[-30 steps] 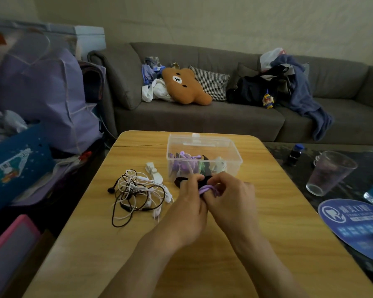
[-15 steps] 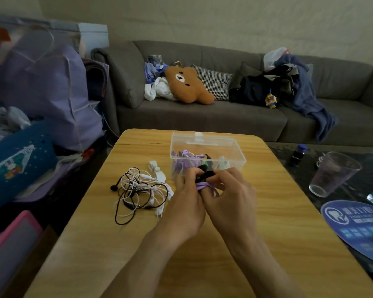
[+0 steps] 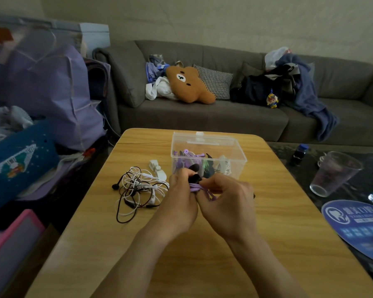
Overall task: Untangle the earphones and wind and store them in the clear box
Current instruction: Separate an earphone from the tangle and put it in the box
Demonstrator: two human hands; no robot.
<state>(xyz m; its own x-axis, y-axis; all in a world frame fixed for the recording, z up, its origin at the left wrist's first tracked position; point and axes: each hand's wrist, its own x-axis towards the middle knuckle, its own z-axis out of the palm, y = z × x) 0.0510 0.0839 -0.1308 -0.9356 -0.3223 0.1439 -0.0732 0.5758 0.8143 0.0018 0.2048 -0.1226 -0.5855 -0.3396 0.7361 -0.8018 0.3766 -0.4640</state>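
My left hand (image 3: 179, 201) and my right hand (image 3: 226, 203) meet over the wooden table (image 3: 202, 254), just in front of the clear box (image 3: 207, 155). Both grip a wound bundle of purple earphone cable (image 3: 199, 189); a dark clip-like piece (image 3: 194, 178) shows above the bundle at my left fingers. The clear box stands open and holds purple, green and white wound earphones. A tangle of white and dark earphones (image 3: 138, 188) lies on the table to the left of my hands.
A small white clip (image 3: 157, 167) lies between the tangle and the box. A clear plastic cup (image 3: 334, 173), a small dark bottle (image 3: 298, 153) and a blue round fan (image 3: 357, 224) sit on the dark table at right. The sofa stands behind; bags crowd the left.
Both hands have stayed together in front of the box, working the purple cable; a loop of it now shows more toward my right hand. The view has shifted slightly.
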